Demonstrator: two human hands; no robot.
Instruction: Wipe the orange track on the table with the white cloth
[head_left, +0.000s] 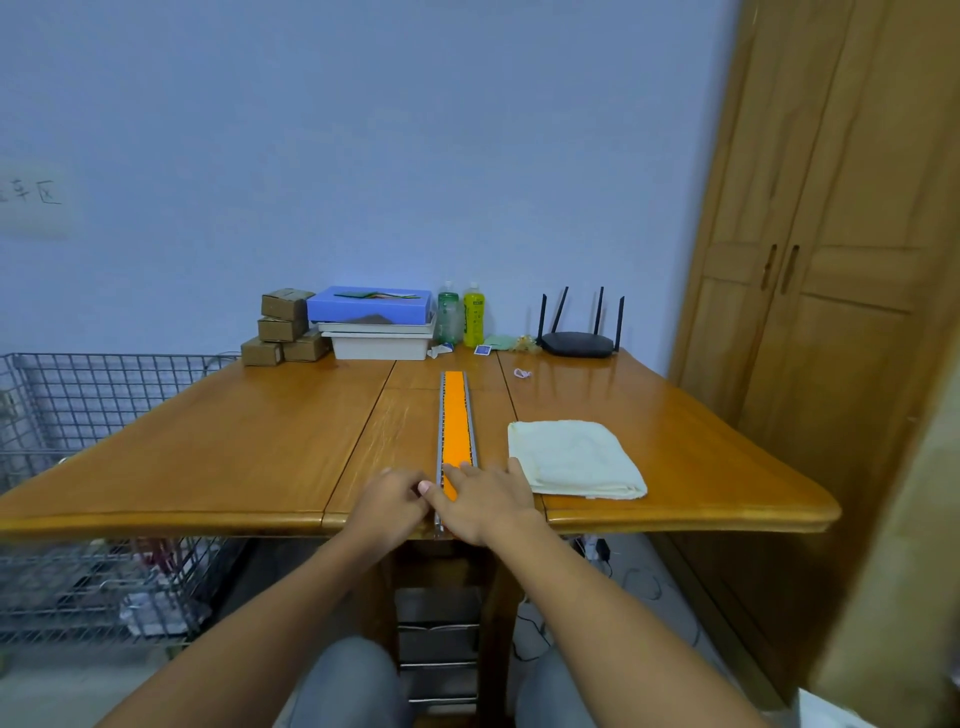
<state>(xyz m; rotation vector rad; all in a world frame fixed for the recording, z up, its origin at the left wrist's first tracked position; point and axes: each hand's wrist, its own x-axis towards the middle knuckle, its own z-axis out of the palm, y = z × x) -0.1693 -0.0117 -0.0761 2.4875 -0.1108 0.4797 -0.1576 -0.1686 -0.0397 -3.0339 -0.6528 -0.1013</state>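
Note:
A long orange track (456, 415) with grey side rails lies along the middle of the wooden table (208, 441), running from the near edge toward the back. A folded white cloth (574, 460) rests on the table just right of the track, untouched. My left hand (387, 501) sits curled at the track's near end on its left side. My right hand (480, 501) lies flat across the near end of the track, its fingers spread and its thumb meeting the left hand.
At the back stand cardboard boxes (283, 327), a blue box on white trays (371, 322), two bottles (462, 317) and a black router (579, 338). A wire cage (78, 415) is at the left, a wooden wardrobe (831, 260) at the right.

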